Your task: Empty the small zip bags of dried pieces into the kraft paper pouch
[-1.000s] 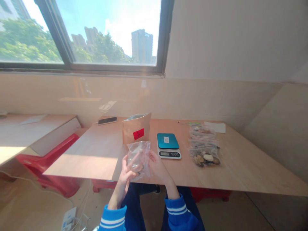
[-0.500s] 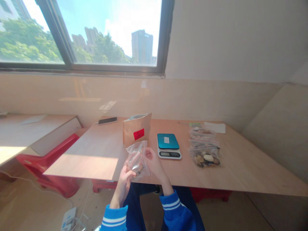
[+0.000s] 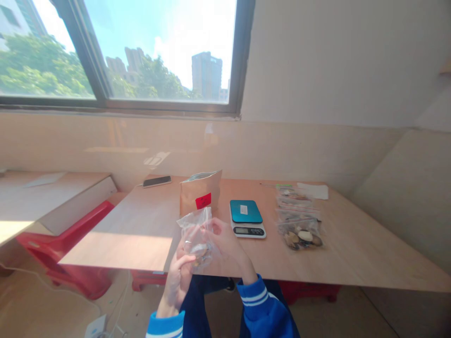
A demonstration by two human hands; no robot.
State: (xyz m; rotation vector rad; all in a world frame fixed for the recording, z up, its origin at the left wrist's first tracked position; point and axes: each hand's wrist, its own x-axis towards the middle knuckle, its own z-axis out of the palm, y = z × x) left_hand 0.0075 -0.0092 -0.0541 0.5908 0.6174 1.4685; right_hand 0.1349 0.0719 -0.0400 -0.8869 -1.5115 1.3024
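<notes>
We cannot make out what fills the clear bag [image 3: 197, 234]. Our left hand [image 3: 179, 274] and right hand [image 3: 225, 244] grip it over the wooden worktop's [image 3: 141, 230] near edge, below a sunlit window [image 3: 158, 51].

- A wooden table [image 3: 352, 244] fills the middle of the view.
- A teal kitchen scale [image 3: 246, 218] sits near the table's centre.
- A brown paper pouch [image 3: 200, 197] with a red label stands upright at the scale's 9 o'clock, just beside it.
- A phone [image 3: 157, 181] lies flat at the pouch's 10 o'clock.
- Filled clear bags [image 3: 299, 220] lie in a row at the scale's 3 o'clock.
- A white sheet of paper [image 3: 313, 190] lies at the bags' 1 o'clock.
- Red plastic furniture [image 3: 70, 244] stands under the table at the scale's 8 o'clock.
- A window [image 3: 141, 51] is at the scale's 11 o'clock.
</notes>
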